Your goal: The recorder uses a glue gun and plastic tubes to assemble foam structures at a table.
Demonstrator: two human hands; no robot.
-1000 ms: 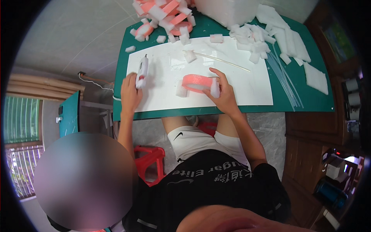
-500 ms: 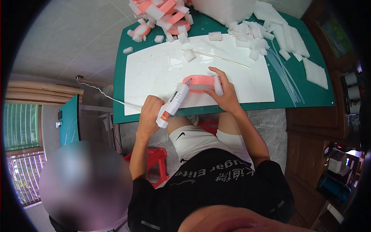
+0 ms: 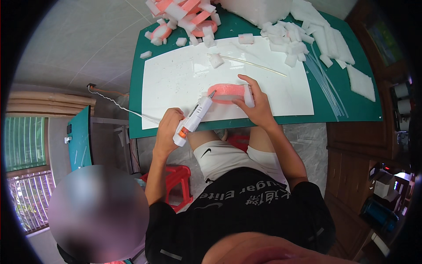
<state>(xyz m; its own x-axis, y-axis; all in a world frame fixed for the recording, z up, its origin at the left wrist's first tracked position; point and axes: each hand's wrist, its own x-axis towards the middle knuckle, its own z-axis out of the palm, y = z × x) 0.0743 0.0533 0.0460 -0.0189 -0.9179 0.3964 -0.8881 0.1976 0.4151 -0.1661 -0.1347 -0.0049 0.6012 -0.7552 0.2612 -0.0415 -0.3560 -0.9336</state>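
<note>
My left hand (image 3: 169, 131) is closed round the handle of a white glue gun (image 3: 193, 120) with an orange part showing near its rear. The gun's metal tip touches or lies just over the near left part of a pink foam ring (image 3: 226, 89), over the white board. White foam pieces sit at the ring's left and right ends. Around the right end, my right hand (image 3: 256, 105) grips the ring and its white foam block (image 3: 248, 96), thumb in front and index finger stretched out behind.
The white board (image 3: 171, 81) lies on a green table mat (image 3: 136, 94). Pink and white foam pieces (image 3: 189, 15) are heaped at the far left, white foam scraps (image 3: 288, 39) at the far right. Clear glue sticks (image 3: 325, 83) lie at the right. The white cord (image 3: 114, 105) runs off left. A red stool (image 3: 178, 185) stands below.
The glue gun and my left hand have shifted slightly left and down. The ring has tilted a little, while my right hand keeps its hold.
</note>
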